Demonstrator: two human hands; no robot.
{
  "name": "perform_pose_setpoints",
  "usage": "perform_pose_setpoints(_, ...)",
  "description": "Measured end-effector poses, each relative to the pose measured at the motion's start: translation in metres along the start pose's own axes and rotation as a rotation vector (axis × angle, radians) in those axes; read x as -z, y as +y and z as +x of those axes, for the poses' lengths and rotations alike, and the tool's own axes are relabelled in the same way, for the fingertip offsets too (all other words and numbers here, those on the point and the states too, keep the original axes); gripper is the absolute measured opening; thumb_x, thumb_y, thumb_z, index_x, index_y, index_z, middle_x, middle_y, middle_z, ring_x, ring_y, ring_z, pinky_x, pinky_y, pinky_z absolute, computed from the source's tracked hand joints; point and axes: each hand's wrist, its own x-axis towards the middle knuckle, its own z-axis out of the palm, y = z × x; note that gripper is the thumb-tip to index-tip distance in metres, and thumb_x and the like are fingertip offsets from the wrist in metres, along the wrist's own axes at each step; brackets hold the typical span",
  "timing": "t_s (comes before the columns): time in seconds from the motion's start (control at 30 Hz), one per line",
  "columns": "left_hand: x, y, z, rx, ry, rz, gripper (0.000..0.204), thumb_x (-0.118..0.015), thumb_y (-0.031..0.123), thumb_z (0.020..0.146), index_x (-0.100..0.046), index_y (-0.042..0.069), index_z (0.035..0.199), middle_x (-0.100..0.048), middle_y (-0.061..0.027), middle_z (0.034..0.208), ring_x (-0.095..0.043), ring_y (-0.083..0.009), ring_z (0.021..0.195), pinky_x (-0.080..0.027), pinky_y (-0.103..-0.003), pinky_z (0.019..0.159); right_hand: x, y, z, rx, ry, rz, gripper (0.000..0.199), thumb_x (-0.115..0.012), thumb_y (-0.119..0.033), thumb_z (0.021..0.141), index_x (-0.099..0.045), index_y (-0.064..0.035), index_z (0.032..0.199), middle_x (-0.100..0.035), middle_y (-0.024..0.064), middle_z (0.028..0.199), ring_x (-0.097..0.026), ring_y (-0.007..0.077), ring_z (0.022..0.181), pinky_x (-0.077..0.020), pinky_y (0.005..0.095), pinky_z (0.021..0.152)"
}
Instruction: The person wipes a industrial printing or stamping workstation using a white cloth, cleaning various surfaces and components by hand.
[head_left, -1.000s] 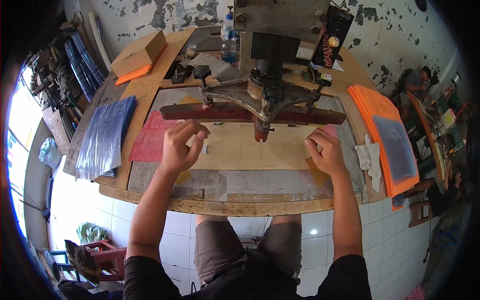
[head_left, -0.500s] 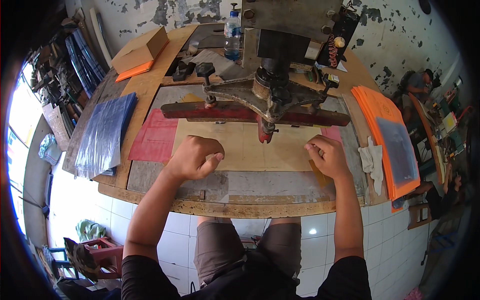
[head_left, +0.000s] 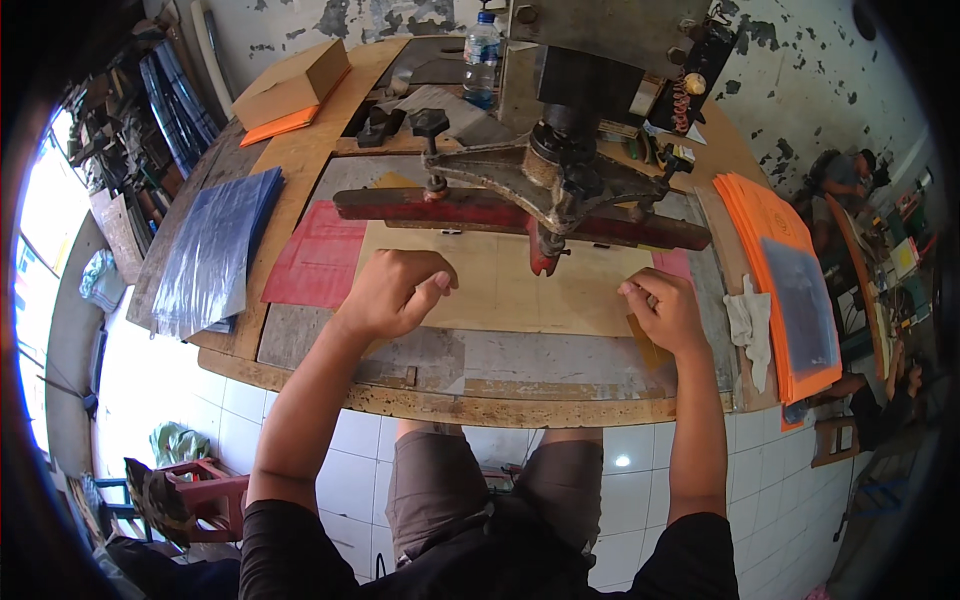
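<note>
My left hand is loosely curled above the left part of a cream sheet, its thumb beside the bent fingers. Over the sheet's right end my right hand is curled as well, thumb against the fingers. Nothing shows in either hand. The sheet lies flat on the grey bed of a press, overlapping a red sheet at its left. An amber strip sticks out below my right hand. Above the sheet stands the press head, with a red crossbar that hides the sheet's far edge.
Clear blue-tinted plastic sheets lie at the left; a cardboard box stands behind them. Orange folders and a white cloth are at the right. A water bottle stands behind the press. People sit at the far right.
The view has shifted slightly, so the press and table sit a little higher and farther right. Both hands keep nearly the same curled pose.
</note>
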Motion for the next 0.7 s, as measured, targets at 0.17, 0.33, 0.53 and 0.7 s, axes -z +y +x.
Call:
perform_pose_setpoints(0.17, 0.001, -0.001, 0.001, 0.008, 0.034, 0.016, 0.039, -0.05, 0.024, 0.111, -0.077, -0.001, 0.099, -0.078, -0.0159, 0.087, -0.077, -0.031, 0.078, -0.062, -0.042, 0.077, -0.002, 0.008, -0.002, -0.005, 0.02, -0.031, 0.021, -0.077, -0.016, 0.104, -0.079, 0.0028, 0.094, -0.075, 0.0149, 0.079, -0.071, 0.0275, 0.064, -0.0532, 0.0383, 0.061)
perform_pose_setpoints(0.33, 0.005, -0.006, -0.001, -0.034, 0.245, 0.034, 0.037, -0.052, 0.023, 0.11, -0.075, 0.001, 0.091, -0.076, -0.0147, 0.083, -0.076, -0.0309, 0.072, -0.06, -0.04, 0.07, -0.003, 0.009, 0.0, 0.013, -0.002, -0.022, 0.024, -0.077, -0.017, 0.105, -0.079, 0.0032, 0.092, -0.073, 0.0156, 0.077, -0.066, 0.0274, 0.061, -0.0494, 0.0389, 0.059)
perform_pose_setpoints(0.53, 0.01, -0.005, -0.001, -0.128, 0.549, -0.023, 0.032, -0.052, 0.015, 0.108, -0.071, 0.001, 0.086, -0.07, -0.0112, 0.076, -0.072, -0.026, 0.065, -0.056, -0.038, 0.066, -0.004, 0.006, 0.0, 0.004, -0.02, -0.019, 0.023, -0.077, -0.016, 0.105, -0.079, 0.0031, 0.092, -0.073, 0.0147, 0.077, -0.065, 0.0259, 0.06, -0.0488, 0.0381, 0.058)
perform_pose_setpoints(0.7, 0.01, -0.005, -0.001, -0.131, 0.549, 0.026, 0.031, -0.053, 0.015, 0.107, -0.07, 0.002, 0.084, -0.071, -0.0105, 0.075, -0.072, -0.0267, 0.065, -0.056, -0.038, 0.065, -0.004, 0.005, 0.0, 0.023, -0.012, -0.017, 0.023, -0.077, -0.017, 0.106, -0.08, 0.0025, 0.093, -0.075, 0.0135, 0.079, -0.064, 0.0246, 0.059, -0.0484, 0.0374, 0.058)
